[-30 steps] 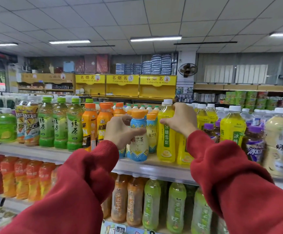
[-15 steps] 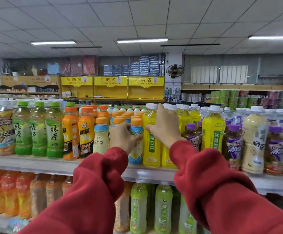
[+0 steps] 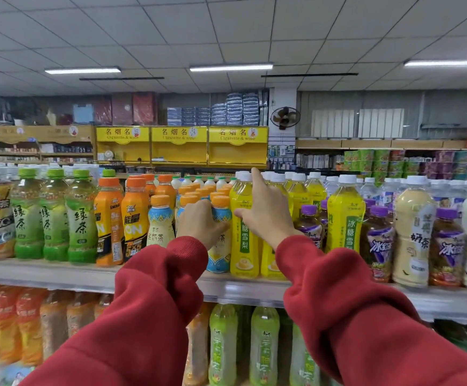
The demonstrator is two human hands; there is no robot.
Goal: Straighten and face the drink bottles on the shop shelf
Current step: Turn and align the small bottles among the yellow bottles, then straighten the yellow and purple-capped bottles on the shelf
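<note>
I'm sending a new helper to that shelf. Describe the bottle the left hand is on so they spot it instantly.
Start at the top shelf and find the tall yellow pear-drink bottles near its middle. Directly left of them stands a short milk tea bottle, gripped by the left hand. It has an orange cap, blue shoulder and cream body, and is shorter than the yellow bottles.

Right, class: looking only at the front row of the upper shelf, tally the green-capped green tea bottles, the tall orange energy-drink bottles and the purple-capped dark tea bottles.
Green-capped green tea bottles: 3
Tall orange energy-drink bottles: 2
Purple-capped dark tea bottles: 3
Total: 8
</note>
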